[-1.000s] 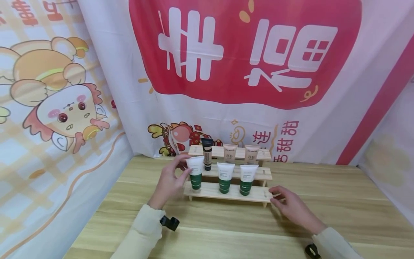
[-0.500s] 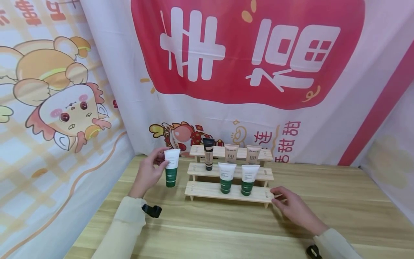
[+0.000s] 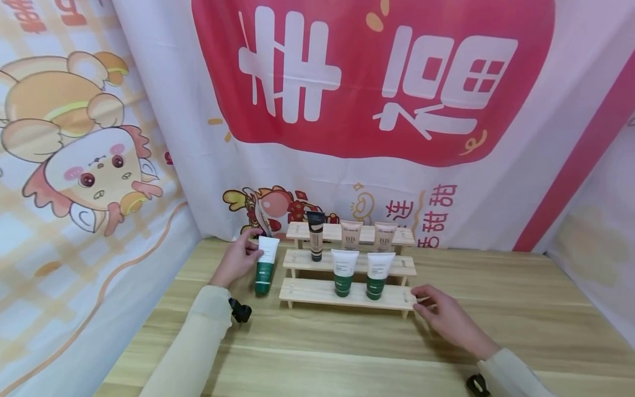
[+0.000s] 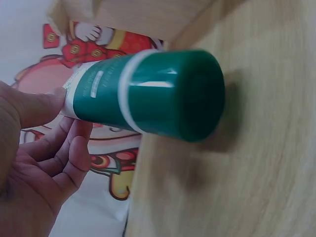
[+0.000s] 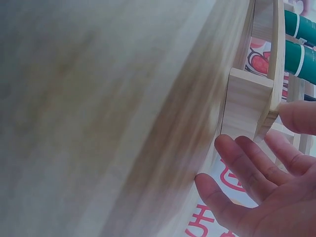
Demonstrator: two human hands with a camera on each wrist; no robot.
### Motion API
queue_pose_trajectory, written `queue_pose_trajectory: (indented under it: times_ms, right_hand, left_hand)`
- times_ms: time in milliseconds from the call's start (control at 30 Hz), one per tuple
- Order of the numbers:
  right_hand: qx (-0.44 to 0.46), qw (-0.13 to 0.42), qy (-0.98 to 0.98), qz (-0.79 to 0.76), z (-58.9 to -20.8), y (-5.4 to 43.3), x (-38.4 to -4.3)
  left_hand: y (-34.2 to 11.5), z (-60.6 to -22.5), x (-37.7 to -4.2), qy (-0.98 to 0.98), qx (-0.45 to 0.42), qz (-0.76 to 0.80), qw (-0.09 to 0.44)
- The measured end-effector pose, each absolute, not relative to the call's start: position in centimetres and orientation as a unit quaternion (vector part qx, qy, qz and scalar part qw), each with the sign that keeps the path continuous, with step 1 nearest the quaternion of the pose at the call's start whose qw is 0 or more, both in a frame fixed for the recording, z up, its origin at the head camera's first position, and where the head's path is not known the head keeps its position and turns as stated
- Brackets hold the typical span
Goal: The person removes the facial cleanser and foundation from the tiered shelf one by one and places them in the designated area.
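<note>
My left hand [image 3: 240, 258] pinches a white-and-green squeeze tube [image 3: 265, 264] by its white upper part, just left of a wooden tiered rack [image 3: 317, 294]. In the left wrist view the tube's green cap [image 4: 168, 91] points down close to the tabletop; whether it touches cannot be told. Two matching tubes, one near the middle [image 3: 344, 275] and one further right [image 3: 378, 277], stand cap down on the lowest tier. At that tier's right end my right hand [image 3: 448, 317] holds the board's edge between thumb [image 5: 297, 117] and forefinger, its other fingers loosely spread.
A black-topped beige tube [image 3: 316, 237] stands on the middle tier at left. Two pink BB cream tubes, a left one [image 3: 351, 236] and a right one [image 3: 384, 237], stand beside it. The wooden table [image 3: 317, 353] ends at a printed cloth [image 3: 278, 165] behind the rack.
The left hand has taken the green-and-white tube off the lowest tier's left end, moved it left past the rack and lowered it toward the tabletop. The right hand has stayed at the rack.
</note>
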State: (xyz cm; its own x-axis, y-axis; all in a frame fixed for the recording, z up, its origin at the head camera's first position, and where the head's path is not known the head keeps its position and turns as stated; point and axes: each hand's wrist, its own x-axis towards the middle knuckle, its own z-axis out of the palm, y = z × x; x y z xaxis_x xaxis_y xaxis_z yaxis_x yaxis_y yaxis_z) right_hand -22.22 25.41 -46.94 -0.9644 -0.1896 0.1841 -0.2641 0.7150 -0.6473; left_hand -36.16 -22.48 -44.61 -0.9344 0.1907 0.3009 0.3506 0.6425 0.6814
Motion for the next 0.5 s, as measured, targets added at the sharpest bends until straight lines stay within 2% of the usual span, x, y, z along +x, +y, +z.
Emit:
queue_pose_trajectory:
  times_ms: [367, 500]
  right_hand:
    - [0.109, 0.042, -0.927, 0.357, -46.9, 25.3, -22.3]
    - [0.106, 0.04, -0.928, 0.355, -46.8, 25.4, -22.3]
  left_hand:
    - [-22.9, -46.1, -37.7, -0.928, -0.088, -0.363, 0.003]
    - [-22.9, -46.3, -37.9, -0.928, -0.073, -0.365, -0.016]
